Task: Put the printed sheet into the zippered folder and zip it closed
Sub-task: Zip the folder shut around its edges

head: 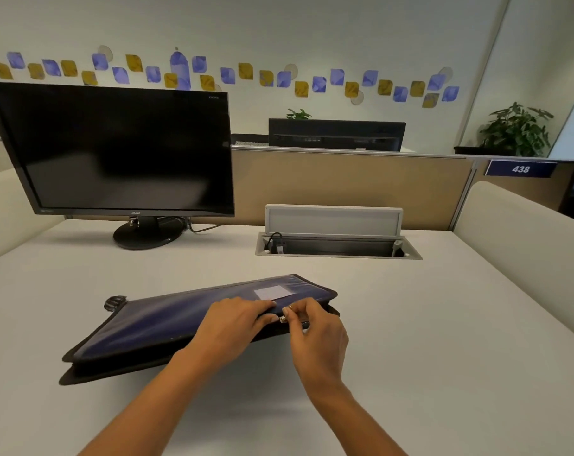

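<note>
Head view: I am seeing the zippered folder (167,320), blue with black edging, lying flat on the white desk (443,324). It is running slantwise from 7 o'clock up to 1 o'clock, just below the middle of the picture. A white label (272,292) is sitting on its cover toward the 1 o'clock end.

The left hand (236,320) is holding the folder's near edge, with the fingers lying on the cover and the thumb pressing at the edge. Just beside it at 3 o'clock, the right hand (312,327) is pinching the silvery zipper pull (283,319) with narrow, curled fingers.

A dark monitor (114,149) is standing at 10 o'clock. An open cable hatch (335,246) is sitting at 12 o'clock of the folder. A number plate (521,168) reading 438 is hanging at 2 o'clock, with a potted plant (516,130) above it.
</note>
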`<state>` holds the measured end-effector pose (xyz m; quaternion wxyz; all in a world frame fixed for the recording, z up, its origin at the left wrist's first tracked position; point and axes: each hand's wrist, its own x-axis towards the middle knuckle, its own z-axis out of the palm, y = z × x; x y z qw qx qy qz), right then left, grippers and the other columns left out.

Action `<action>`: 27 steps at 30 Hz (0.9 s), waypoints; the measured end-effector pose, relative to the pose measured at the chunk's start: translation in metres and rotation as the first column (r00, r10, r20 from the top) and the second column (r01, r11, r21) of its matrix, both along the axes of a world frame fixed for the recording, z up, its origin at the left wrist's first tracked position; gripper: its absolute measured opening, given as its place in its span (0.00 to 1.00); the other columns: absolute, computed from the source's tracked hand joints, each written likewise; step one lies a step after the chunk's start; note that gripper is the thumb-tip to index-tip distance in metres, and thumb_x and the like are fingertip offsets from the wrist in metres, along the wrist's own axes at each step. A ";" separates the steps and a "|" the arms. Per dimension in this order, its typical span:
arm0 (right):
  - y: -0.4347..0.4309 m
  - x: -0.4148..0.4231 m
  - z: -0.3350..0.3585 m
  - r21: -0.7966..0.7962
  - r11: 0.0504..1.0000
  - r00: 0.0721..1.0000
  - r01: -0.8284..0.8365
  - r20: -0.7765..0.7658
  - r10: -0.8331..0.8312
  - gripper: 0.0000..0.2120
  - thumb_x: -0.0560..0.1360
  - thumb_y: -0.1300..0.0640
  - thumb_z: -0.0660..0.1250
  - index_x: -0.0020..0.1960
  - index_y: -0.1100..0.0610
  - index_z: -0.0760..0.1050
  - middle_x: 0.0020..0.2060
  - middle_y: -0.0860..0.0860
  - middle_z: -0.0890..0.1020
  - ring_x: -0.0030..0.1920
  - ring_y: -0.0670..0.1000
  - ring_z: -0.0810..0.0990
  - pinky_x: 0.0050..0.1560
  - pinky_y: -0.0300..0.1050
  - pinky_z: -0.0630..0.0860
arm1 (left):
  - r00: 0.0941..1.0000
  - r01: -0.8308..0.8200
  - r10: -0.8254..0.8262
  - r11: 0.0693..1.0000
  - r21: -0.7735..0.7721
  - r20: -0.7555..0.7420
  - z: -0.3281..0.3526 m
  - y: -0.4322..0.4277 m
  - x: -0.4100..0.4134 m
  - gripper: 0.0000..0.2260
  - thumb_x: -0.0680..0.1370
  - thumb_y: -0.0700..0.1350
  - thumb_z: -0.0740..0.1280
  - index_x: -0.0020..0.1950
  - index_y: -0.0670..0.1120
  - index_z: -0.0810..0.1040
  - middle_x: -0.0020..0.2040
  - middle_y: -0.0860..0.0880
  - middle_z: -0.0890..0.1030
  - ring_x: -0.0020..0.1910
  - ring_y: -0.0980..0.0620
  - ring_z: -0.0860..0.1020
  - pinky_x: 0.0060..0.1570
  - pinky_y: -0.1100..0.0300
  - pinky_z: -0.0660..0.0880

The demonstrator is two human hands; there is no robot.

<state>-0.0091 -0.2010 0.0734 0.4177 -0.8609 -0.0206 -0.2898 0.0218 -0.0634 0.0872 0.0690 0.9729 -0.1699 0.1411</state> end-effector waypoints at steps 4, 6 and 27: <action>-0.001 -0.003 -0.007 0.009 1.000 1.000 0.003 0.013 -0.003 0.02 0.71 0.55 0.69 0.43 0.54 0.77 0.40 0.50 0.84 0.40 0.52 0.79 0.40 0.43 0.75 | 0.982 0.075 -0.078 0.997 0.027 0.170 0.000 -0.001 -0.010 0.14 0.79 0.52 0.59 0.58 0.47 0.78 0.44 0.48 0.85 0.38 0.48 0.82 0.34 0.58 0.77; -0.005 -0.002 -0.008 0.020 0.999 0.999 0.027 0.022 -0.028 0.02 0.72 0.55 0.69 0.43 0.53 0.77 0.39 0.50 0.84 0.39 0.52 0.79 0.39 0.41 0.72 | 0.933 0.115 -0.131 0.991 0.068 0.336 -0.003 0.001 -0.014 0.12 0.76 0.51 0.64 0.45 0.44 0.82 0.31 0.49 0.83 0.24 0.52 0.79 0.19 0.64 0.71; -0.035 0.027 -0.007 0.742 0.663 0.936 0.102 -0.296 0.187 0.02 0.73 0.59 0.67 0.42 0.56 0.76 0.38 0.51 0.82 0.40 0.48 0.82 0.43 0.36 0.75 | 0.919 0.124 -0.110 0.992 -0.013 0.377 -0.007 0.038 -0.042 0.31 0.81 0.56 0.44 0.46 0.44 0.83 0.40 0.49 0.86 0.34 0.51 0.84 0.24 0.62 0.77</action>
